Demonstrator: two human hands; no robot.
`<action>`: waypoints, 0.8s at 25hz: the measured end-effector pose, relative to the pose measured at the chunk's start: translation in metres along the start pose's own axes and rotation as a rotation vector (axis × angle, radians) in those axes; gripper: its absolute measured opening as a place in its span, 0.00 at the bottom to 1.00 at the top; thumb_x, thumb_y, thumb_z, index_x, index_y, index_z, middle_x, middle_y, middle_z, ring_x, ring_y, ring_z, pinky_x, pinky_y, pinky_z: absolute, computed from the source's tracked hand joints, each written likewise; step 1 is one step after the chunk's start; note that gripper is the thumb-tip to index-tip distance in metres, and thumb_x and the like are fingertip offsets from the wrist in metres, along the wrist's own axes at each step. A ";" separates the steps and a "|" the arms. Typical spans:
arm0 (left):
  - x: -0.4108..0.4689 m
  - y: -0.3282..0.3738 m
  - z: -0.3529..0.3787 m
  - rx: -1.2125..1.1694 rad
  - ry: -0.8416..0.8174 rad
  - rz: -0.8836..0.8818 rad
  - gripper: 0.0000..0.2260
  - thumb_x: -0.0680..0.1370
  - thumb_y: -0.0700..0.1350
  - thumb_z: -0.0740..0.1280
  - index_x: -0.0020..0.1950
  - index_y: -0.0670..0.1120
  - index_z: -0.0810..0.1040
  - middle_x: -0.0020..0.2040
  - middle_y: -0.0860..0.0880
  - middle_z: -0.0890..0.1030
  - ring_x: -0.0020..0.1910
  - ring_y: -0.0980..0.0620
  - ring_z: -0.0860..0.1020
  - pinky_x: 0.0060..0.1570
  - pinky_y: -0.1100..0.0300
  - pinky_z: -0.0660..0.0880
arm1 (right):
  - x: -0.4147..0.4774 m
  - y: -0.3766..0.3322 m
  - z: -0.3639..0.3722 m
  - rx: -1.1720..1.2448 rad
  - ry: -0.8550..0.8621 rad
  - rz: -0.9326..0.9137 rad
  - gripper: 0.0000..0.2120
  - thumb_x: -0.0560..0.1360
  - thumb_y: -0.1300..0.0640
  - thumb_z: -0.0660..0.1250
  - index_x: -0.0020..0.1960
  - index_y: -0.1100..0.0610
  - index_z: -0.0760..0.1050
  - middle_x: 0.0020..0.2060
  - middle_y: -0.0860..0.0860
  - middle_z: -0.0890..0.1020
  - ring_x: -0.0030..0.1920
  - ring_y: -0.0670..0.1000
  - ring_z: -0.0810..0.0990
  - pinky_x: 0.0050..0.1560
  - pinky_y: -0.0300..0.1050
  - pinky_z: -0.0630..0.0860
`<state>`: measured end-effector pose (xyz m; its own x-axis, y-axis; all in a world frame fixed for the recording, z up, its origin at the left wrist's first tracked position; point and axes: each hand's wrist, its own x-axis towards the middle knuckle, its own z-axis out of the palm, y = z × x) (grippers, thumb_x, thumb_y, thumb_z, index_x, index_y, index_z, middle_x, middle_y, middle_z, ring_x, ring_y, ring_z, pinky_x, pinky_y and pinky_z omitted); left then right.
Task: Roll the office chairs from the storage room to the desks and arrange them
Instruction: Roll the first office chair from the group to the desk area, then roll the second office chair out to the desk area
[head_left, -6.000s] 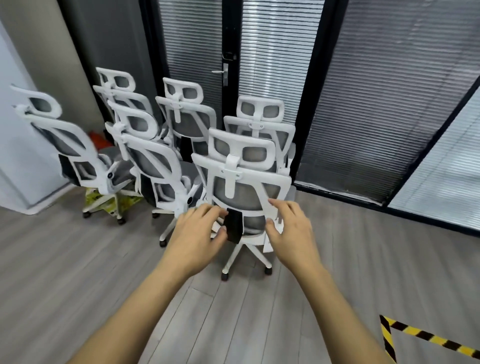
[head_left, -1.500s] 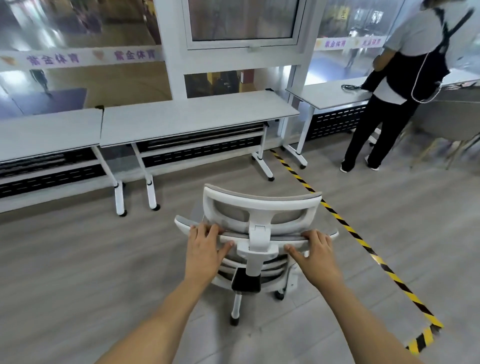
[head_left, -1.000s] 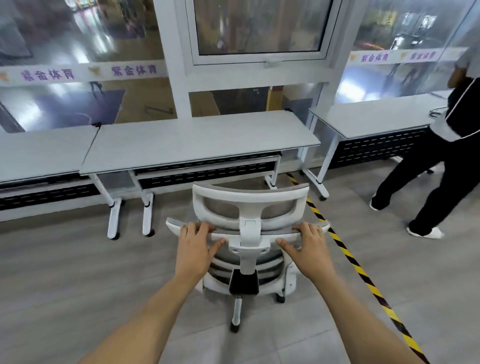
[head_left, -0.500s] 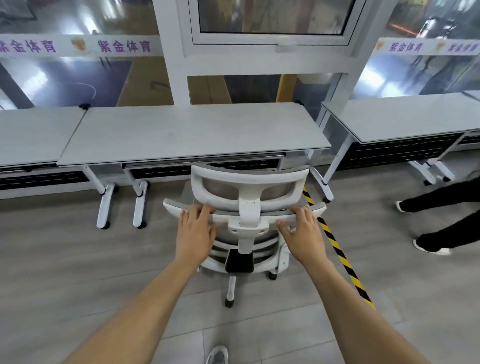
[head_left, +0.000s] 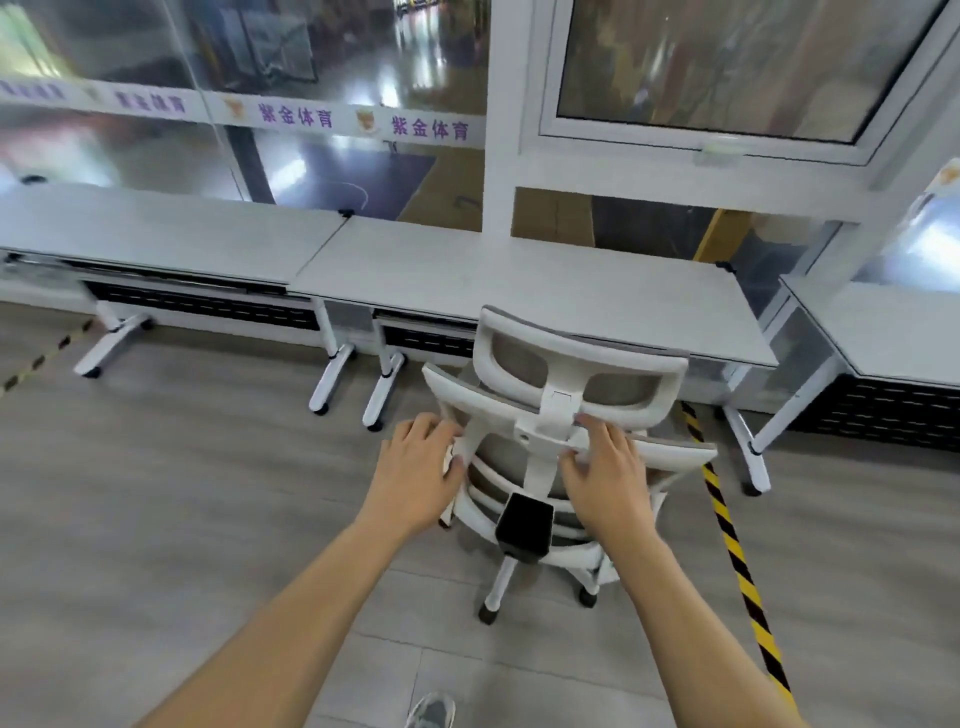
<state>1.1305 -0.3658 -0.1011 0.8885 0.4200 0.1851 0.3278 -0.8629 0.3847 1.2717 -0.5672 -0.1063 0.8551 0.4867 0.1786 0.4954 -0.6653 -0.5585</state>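
Observation:
A white office chair with grey mesh back and headrest stands in front of me, its back towards me and its headrest close to the front edge of the middle grey desk. My left hand grips the left side of the backrest frame. My right hand holds the top rail of the backrest right of the centre post. The seat is hidden behind the backrest; the wheeled base shows below.
More grey desks stand to the left and right, all along a glass wall. Yellow-black floor tape runs past the chair's right side. White desk legs stand just left of the chair. My shoe shows at the bottom.
I have pushed the chair from the storage room to the desk row. In the last half second the view swung left, the chair neared the desk edge, and the other person left the view.

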 end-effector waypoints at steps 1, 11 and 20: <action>-0.018 0.000 -0.010 0.014 0.043 -0.024 0.15 0.76 0.52 0.60 0.61 0.53 0.73 0.61 0.52 0.73 0.58 0.47 0.71 0.54 0.51 0.70 | -0.005 -0.016 0.001 0.016 -0.019 -0.064 0.21 0.79 0.50 0.64 0.71 0.49 0.68 0.66 0.50 0.74 0.67 0.55 0.70 0.67 0.54 0.68; -0.244 -0.082 -0.152 0.159 0.421 -0.485 0.15 0.75 0.53 0.58 0.58 0.52 0.77 0.57 0.52 0.77 0.57 0.46 0.75 0.56 0.51 0.70 | -0.116 -0.255 0.075 0.224 -0.265 -0.700 0.16 0.79 0.51 0.65 0.67 0.49 0.72 0.63 0.47 0.77 0.63 0.51 0.74 0.63 0.50 0.69; -0.579 -0.193 -0.295 0.304 0.737 -0.941 0.15 0.75 0.54 0.58 0.57 0.53 0.77 0.55 0.53 0.78 0.55 0.47 0.74 0.52 0.52 0.69 | -0.393 -0.532 0.168 0.421 -0.497 -1.170 0.18 0.76 0.50 0.62 0.65 0.51 0.74 0.61 0.47 0.78 0.60 0.53 0.76 0.60 0.46 0.66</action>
<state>0.4584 -0.3592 -0.0156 -0.0948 0.8861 0.4537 0.8909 -0.1278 0.4358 0.6460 -0.3095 -0.0155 -0.2267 0.8592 0.4587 0.7315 0.4612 -0.5023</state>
